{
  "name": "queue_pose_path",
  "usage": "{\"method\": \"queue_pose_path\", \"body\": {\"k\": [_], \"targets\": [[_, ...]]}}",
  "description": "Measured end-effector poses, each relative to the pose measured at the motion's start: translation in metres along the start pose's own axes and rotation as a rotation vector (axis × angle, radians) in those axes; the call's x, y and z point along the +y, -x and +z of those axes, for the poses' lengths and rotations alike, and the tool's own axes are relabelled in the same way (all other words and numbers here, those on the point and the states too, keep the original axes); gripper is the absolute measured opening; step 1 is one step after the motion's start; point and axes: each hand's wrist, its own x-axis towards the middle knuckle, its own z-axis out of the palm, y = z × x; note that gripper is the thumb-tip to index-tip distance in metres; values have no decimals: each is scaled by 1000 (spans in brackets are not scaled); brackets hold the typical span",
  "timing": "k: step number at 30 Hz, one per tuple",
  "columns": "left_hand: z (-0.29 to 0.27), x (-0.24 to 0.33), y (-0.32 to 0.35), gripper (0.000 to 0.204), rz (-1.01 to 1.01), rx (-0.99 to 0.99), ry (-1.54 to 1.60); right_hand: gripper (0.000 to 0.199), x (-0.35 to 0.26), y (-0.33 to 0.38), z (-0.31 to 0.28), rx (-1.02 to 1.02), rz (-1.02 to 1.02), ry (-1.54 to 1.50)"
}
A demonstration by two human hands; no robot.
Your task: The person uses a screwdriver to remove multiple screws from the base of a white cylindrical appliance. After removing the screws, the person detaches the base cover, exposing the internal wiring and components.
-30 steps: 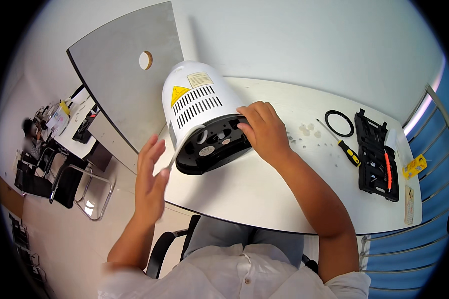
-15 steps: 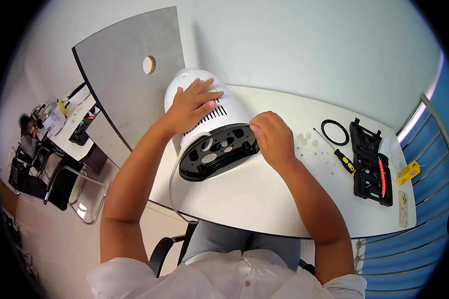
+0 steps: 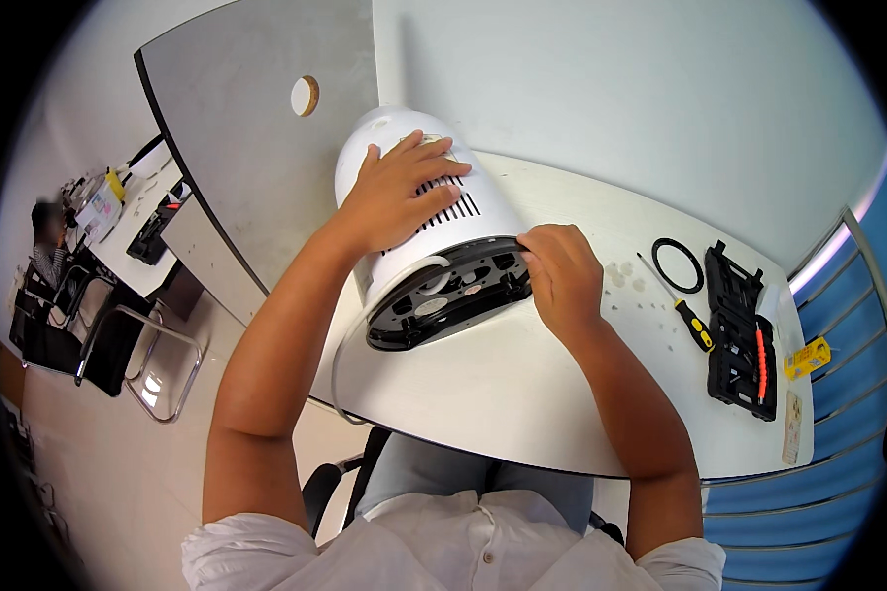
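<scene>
One white heater (image 3: 434,236) on side; left hand (image 3: 394,192) flat atop, right hand (image 3: 559,276) gripping black base rim; one screwdriver (image 3: 682,313).

Yellow packet (image 3: 808,358) at the table's (image 3: 522,414) right edge.

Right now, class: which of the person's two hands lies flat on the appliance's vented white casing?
The left hand, spread flat over the vent slots on the white appliance. The right hand instead grips the rim of its black base.
</scene>
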Motion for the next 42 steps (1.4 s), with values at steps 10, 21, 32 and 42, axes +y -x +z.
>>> {"method": "queue_pose_path", "body": {"k": [10,21,32,42], "targets": [[5,-1,-2,42,-42,50,43,23,6,-4,11,47,-56,25],[8,-7,-4,40,-9,81,27,23,3,3,5,5,-75,20],[13,-10,-13,39,34,93,41,24,2,-4,6,-26,50,10],[19,-9,-42,40,52,-27,-31,28,79,24,-74,-232,588,1]]}}
